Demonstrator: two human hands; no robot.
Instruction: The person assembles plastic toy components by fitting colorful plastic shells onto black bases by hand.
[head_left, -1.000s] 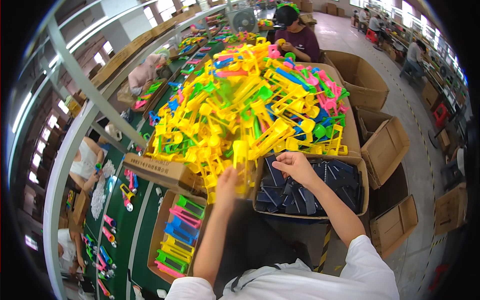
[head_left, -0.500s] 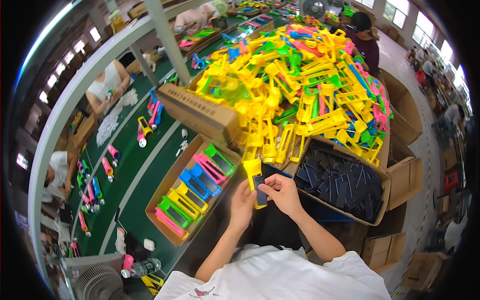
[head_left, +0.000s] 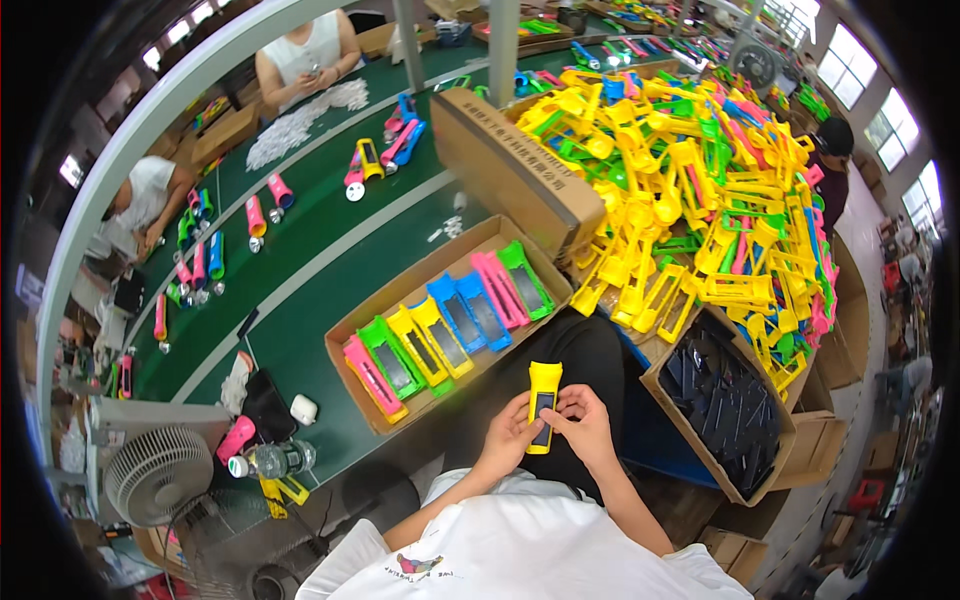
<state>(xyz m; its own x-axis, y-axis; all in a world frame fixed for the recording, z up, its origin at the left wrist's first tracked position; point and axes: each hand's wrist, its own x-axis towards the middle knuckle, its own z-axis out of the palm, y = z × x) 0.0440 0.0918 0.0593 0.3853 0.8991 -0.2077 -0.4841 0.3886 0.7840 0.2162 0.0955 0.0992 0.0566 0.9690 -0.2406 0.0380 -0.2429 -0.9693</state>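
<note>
Before my body, a yellow plastic flashlight shell (head_left: 545,376) stands upright in my left hand (head_left: 508,438), fingers closed round its side. A black rectangular panel (head_left: 544,405) lies in the shell's long window. My right hand (head_left: 586,428) grips the shell's other side, its thumb at the panel's lower part. Left of my hands, a shallow cardboard tray (head_left: 390,298) holds a row of pink, green, yellow and blue shells with dark panels in them. To the right, a cardboard box (head_left: 690,442) is filled with loose black panels (head_left: 722,400).
A large heap of coloured shells (head_left: 690,190) rises beyond, beside a closed carton (head_left: 520,165). Leftward runs a green conveyor (head_left: 320,235) carrying flashlight parts; two people work along it. A fan (head_left: 160,475), a bottle (head_left: 285,458) and a metal post (head_left: 503,50) stand nearby.
My view has swung left, so the surroundings sit farther right in the picture. The black panel, formerly tilted across the shell under my right fingers, now lies in line within its window.
</note>
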